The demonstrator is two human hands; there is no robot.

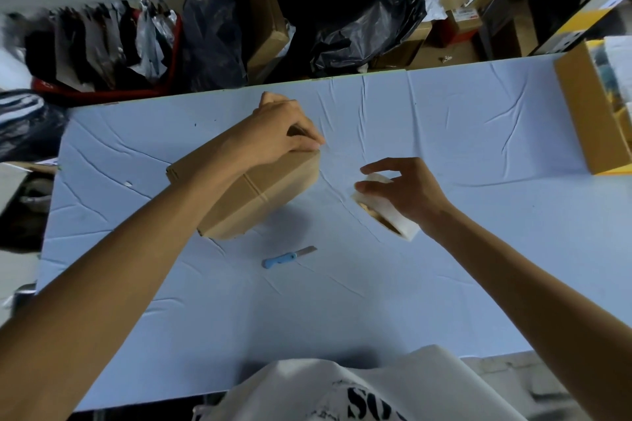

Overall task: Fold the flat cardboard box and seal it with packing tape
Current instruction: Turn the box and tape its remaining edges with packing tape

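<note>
Pressing down on the folded cardboard box (pixel 260 188) mid-table, left hand (pixel 280 133) is gripping its far corner; right hand (pixel 403 191), right of the box, is clutching the tape roll (pixel 386 208). Box looks light, stiff; best held at edges.

Your box (pixel 260 191) is plain brown. The tape (pixel 386 212), at its 3 o'clock, is white with a tan core. The knife (pixel 289 257) has a blue handle and a silvery blade. The surface (pixel 342 318) is pale blue. At 6 o'clock, your shirt (pixel 342 393) is white with black lettering.
</note>
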